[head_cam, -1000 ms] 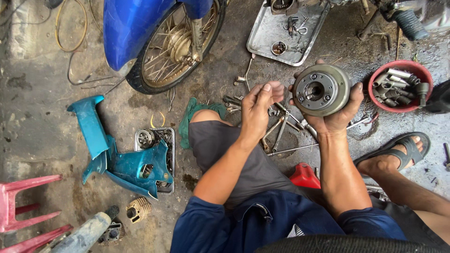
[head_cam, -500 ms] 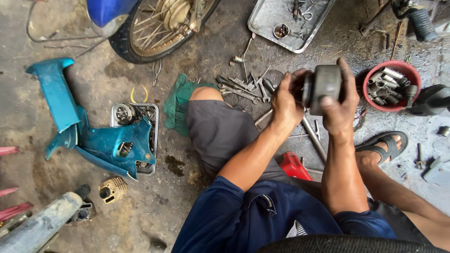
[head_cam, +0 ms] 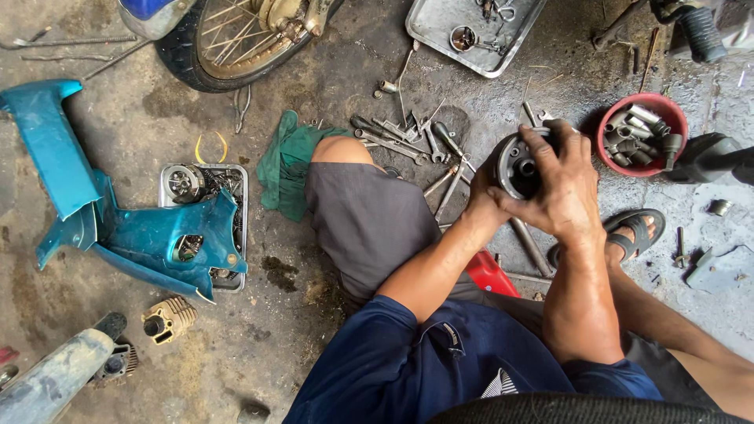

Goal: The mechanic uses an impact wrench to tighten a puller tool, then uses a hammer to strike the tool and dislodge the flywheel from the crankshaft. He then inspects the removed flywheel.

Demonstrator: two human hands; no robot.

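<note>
Holding the round metal engine part (head_cam: pixel 514 165) above the floor tools, the right hand (head_cam: pixel 561 188) wraps closed over it; the left hand (head_cam: pixel 481 206) braces underneath, its grip hidden; steadying it calls for both.

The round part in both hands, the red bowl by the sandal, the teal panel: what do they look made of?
Round part, held by the left hand and right hand: grey metal, dull and greasy, with a machined bore. Red bowl: probably plastic, with an even matte colour and a thin rim. Teal panel: likely moulded plastic, glossy with curved edges, though painted metal is possible.
</note>
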